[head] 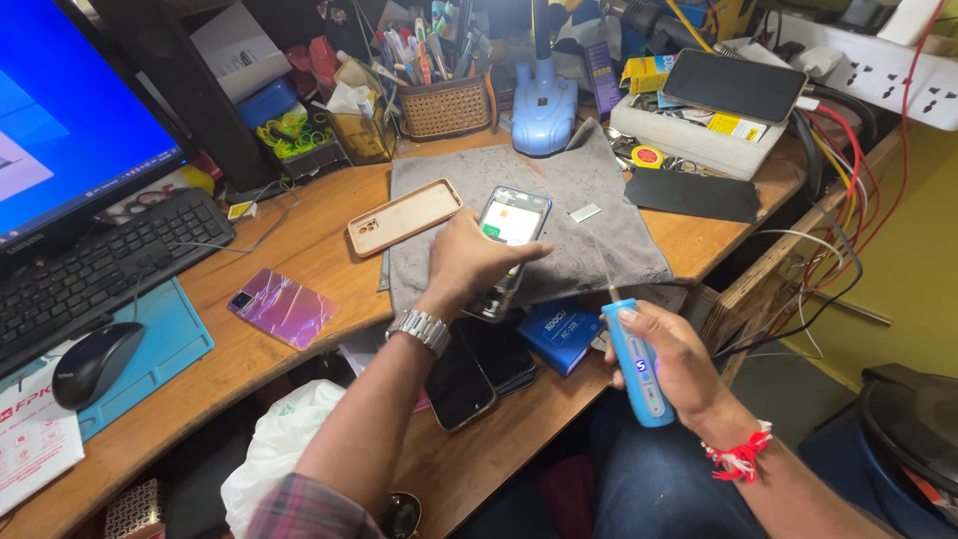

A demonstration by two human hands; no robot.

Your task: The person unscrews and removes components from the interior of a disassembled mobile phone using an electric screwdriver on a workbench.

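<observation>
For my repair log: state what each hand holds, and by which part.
Left hand grips the opened phone by its lower end. Right hand holds the blue electric screwdriver around its body.

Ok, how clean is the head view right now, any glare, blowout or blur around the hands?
Head view: the monitor is blown out to flat blue; the opened phone under the left hand shows some sheen; the right hand and blue electric screwdriver are sharp; desk edges bow with wide-angle distortion; under the desk is dark.

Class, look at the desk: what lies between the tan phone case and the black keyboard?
In the head view, only bare wooden desk with a thin cable lies between the tan phone case and the keyboard.
</observation>
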